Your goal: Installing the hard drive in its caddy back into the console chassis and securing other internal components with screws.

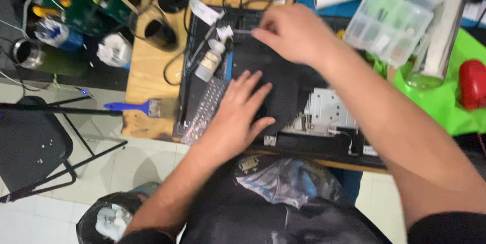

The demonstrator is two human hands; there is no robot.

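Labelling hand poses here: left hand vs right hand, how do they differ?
The left hand lies flat, palm down, fingers spread on the black panel of the opened device; the right hand is curled, pinching a thin metal tool. The left hand sits nearer the person, by the table edge; the right hand reaches further, to the device's far edge. Both are bare and over the same device.

my left hand point(238, 115) on matt black plastic panel point(263, 79) | bare silvery metal bracket point(329, 109) | raw wood worktop point(147, 66) | clear glossy plastic organiser box point(387, 28) | green cloth point(440, 99)
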